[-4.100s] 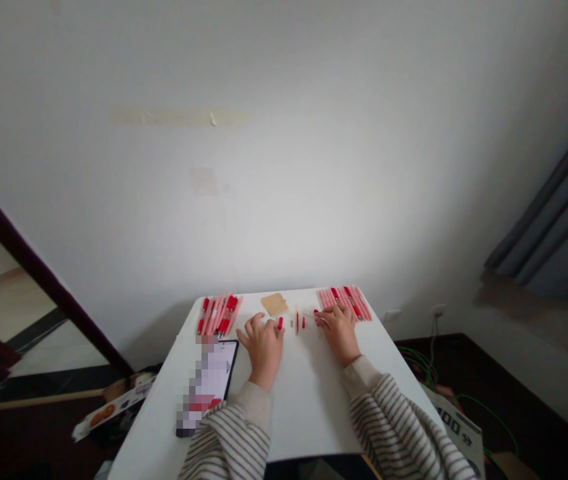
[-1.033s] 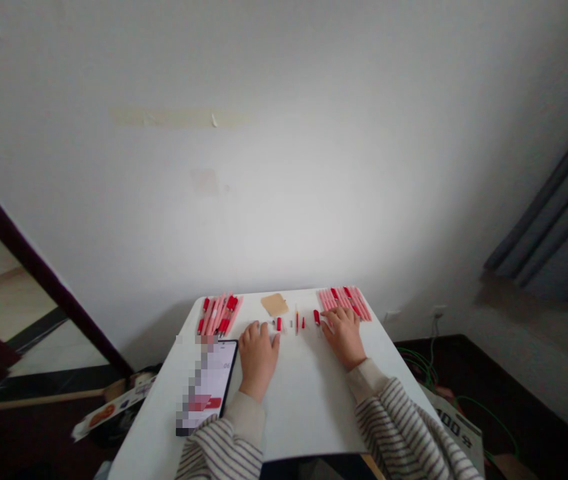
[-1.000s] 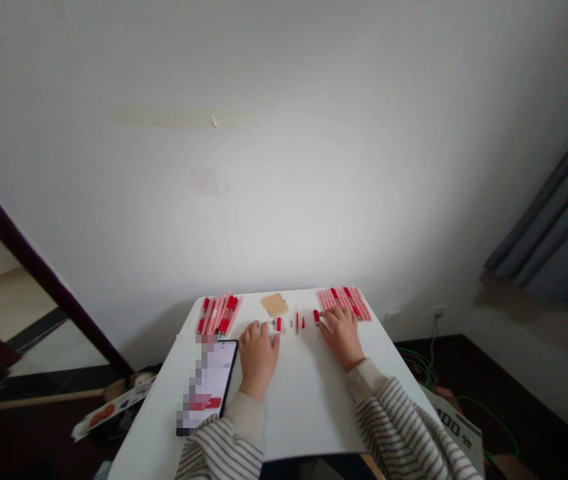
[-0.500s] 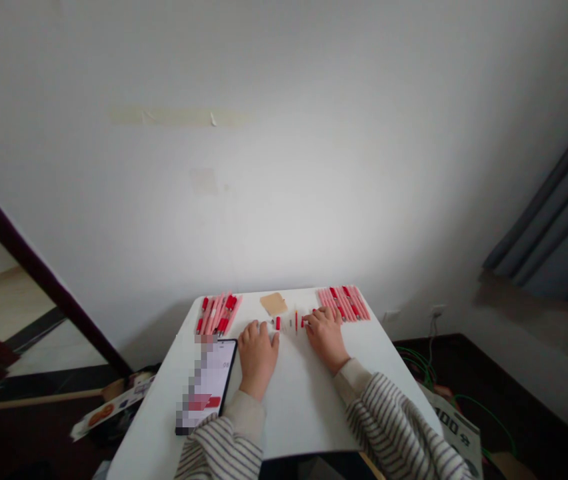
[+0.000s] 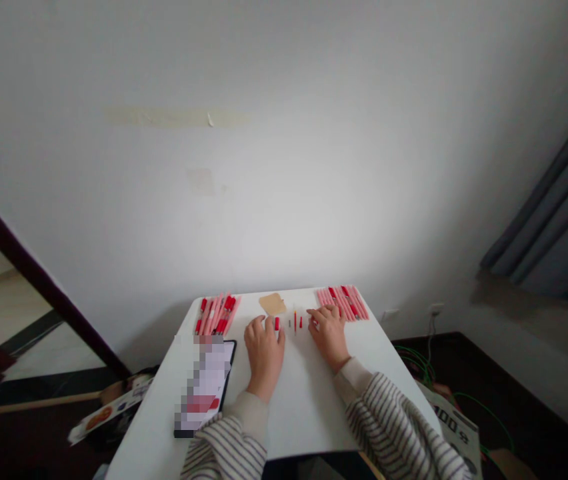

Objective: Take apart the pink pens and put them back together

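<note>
My left hand (image 5: pixel 265 350) rests low over the table with its fingers spread, beside a short red pen grip (image 5: pixel 277 324); whatever lies under the fingertips is hidden. To the right of that grip, a small spring (image 5: pixel 289 324), a thin red pen refill (image 5: pixel 295 321) and a little red pen part (image 5: pixel 301 323) lie in a row. My right hand (image 5: pixel 330 335) is just right of the row, its fingers apart and slightly bent, with nothing visible in them. Its fingertips reach close to the little red part without covering it.
Pink-and-red pens (image 5: pixel 217 315) are heaped at the back left of the white table (image 5: pixel 309 407). More pink pens (image 5: pixel 344 304) lie side by side at the back right. A tan paper piece (image 5: pixel 273 305) is between them. A phone (image 5: pixel 207 387) lies left of my left forearm.
My left hand has shifted right, nearer the red grip. My right hand's fingers have drawn slightly away from the little red part, which now shows fully.
</note>
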The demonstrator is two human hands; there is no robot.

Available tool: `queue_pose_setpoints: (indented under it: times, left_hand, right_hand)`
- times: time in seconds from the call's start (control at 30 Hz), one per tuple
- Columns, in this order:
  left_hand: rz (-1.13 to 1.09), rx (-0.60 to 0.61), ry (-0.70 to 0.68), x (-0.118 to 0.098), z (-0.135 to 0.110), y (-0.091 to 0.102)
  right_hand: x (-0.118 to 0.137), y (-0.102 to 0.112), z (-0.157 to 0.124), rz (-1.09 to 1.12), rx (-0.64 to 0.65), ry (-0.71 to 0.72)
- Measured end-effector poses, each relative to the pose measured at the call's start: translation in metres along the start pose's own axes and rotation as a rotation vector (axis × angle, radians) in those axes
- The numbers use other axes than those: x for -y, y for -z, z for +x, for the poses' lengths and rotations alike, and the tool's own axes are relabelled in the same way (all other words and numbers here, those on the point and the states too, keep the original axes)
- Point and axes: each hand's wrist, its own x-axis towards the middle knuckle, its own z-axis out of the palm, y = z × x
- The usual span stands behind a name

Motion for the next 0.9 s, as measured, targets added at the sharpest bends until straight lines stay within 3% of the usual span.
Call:
queue_pose_setpoints:
  times: [0.37, 0.9]
  left_hand:
    - [-0.115, 0.067, -0.079, -0.027, 0.016, -0.02]
    - [-0.157, 0.114, -0.099, -0.025, 0.018, -0.026]
  right_hand:
    - [-0.01, 0.004, 0.002, 0.07, -0.115, -0.108]
    - [-0.018, -0.001, 0.0, 0.193, -0.177, -0.188]
